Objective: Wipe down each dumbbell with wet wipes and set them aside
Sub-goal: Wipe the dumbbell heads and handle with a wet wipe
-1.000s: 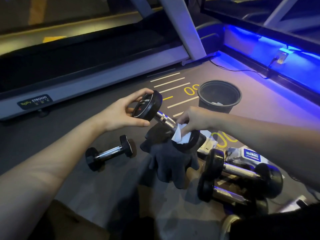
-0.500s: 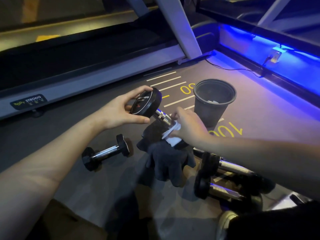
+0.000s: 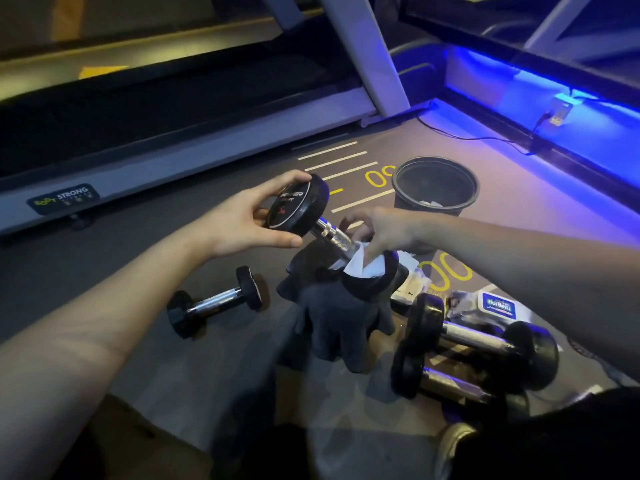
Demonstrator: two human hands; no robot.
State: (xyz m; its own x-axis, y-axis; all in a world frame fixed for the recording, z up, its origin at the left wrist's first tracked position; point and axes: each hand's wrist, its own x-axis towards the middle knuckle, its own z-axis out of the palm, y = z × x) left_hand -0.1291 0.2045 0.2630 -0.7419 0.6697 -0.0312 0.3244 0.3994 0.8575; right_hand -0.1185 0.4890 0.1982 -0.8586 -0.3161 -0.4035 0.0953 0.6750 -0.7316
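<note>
A black dumbbell (image 3: pixel 301 209) with a chrome handle is tilted, its lower head resting on a dark cloth (image 3: pixel 332 317). My left hand (image 3: pixel 242 223) grips its raised upper head. My right hand (image 3: pixel 384 230) pinches a white wet wipe (image 3: pixel 363 266) against the lower end of the handle, over the lower head. A small dumbbell (image 3: pixel 214 301) lies on the floor to the left. Two larger dumbbells (image 3: pixel 481 341) lie side by side at the right. A wet wipe pack (image 3: pixel 498 304) sits behind them.
A black bin (image 3: pixel 401 199) with used wipes inside stands just beyond my right hand. A treadmill base (image 3: pixel 173 168) runs along the back left. A blue-lit ledge with a cable (image 3: pixel 485 138) lies at the back right. A shoe (image 3: pixel 453 441) shows at the bottom right.
My right hand has slid the wipe down the chrome handle toward the lower head. My left hand keeps its hold on the upper head.
</note>
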